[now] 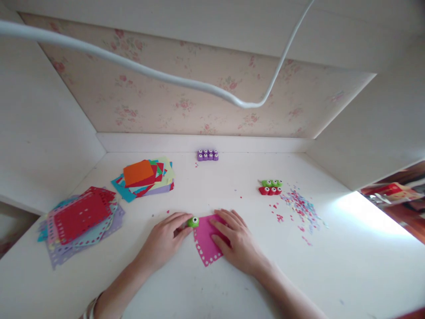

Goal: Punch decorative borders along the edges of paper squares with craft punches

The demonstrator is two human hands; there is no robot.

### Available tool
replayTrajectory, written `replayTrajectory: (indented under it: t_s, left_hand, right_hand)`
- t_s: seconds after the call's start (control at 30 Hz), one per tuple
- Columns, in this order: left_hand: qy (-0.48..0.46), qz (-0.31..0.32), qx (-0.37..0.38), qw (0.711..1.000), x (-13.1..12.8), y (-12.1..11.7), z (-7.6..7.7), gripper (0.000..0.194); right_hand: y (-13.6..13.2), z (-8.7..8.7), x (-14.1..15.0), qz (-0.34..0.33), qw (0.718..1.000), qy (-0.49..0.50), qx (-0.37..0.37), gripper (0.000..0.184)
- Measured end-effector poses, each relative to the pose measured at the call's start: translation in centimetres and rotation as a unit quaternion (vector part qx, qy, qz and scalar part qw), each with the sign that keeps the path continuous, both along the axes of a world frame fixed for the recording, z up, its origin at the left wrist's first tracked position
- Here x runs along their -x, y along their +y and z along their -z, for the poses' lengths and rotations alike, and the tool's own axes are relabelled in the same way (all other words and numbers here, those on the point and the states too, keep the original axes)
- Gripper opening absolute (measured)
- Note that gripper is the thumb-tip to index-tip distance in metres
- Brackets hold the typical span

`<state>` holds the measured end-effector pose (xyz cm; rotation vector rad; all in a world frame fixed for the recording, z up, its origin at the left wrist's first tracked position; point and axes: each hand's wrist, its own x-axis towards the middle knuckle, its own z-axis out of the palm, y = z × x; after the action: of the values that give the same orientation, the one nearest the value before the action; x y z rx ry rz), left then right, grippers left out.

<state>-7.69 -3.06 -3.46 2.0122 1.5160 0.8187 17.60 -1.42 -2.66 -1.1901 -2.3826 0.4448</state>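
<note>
Between the thumb and fingers of my left hand is a small green paper punch with a star mark on its white top. It sits at the upper left corner of a pink sheet of paper. Small punched shapes run down the sheet's left side and along its lower edge. My right hand lies on the right part of the paper with fingers spread, covering that side. Whether the paper is inside the punch's slot I cannot tell.
Punched sheets are piled at far left, with coloured paper behind them. Purple punches stand at the back. Green punches and red punches sit right, beside scattered confetti. A white cable crosses overhead.
</note>
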Motion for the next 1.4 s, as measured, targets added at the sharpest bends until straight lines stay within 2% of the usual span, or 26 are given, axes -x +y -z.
replayTrajectory:
  t_s: [0.07,0.47,1.03,1.2,1.4]
  left_hand:
    - [0.002,0.008,0.004,1.0,0.0,0.0,-0.1,0.024]
    - [-0.005,-0.002,-0.011,1.0,-0.1,0.1,0.2,0.022]
    - [-0.001,-0.004,-0.001,1.0,-0.1,0.1,0.1,0.022]
    - [-0.019,-0.01,0.015,1.0,-0.3,0.0,-0.3,0.023]
    - [-0.048,-0.047,0.043,0.997,-1.1,0.4,-1.7,0.03]
  right_hand:
    - [0.0,-0.1,0.0,-0.022,0.999,-0.029,0.0,0.034]
    - [-0.1,-0.1,-0.1,-0.023,0.999,-0.03,-0.034,0.032]
    - [0.0,0.1,-0.2,-0.03,0.999,-0.032,-0.02,0.032]
    - [0.0,0.0,-0.1,-0.026,0.999,-0.029,-0.026,0.031]
    - [-0.1,-0.1,-0.1,-0.023,0.999,-0.03,-0.025,0.031]
